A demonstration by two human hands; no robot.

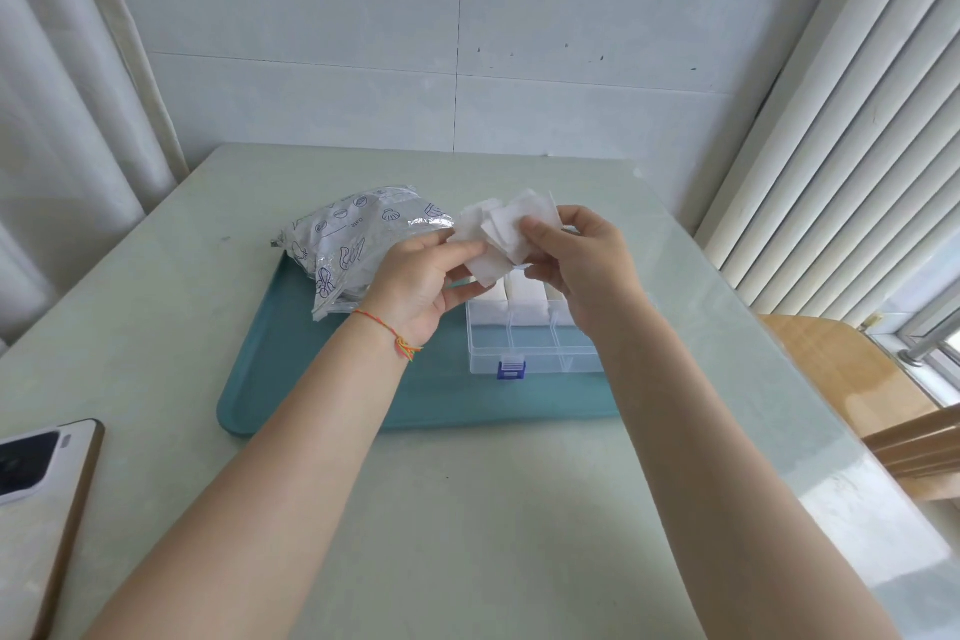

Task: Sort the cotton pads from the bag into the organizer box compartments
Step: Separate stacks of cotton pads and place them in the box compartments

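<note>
Both hands hold a loose, fanned bunch of white square cotton pads in the air above the organizer box. My left hand pinches the bunch from the left; my right hand grips it from the right. The clear plastic organizer box with a blue latch sits on a teal tray. Its far compartments hold white pads, and its near compartments look empty. The silvery printed bag lies on the tray's far left corner, its opening toward the hands.
A phone lies on a brown-edged board at the table's left front edge. A wooden chair stands to the right of the table. Curtains hang at the left, and a radiator runs along the right.
</note>
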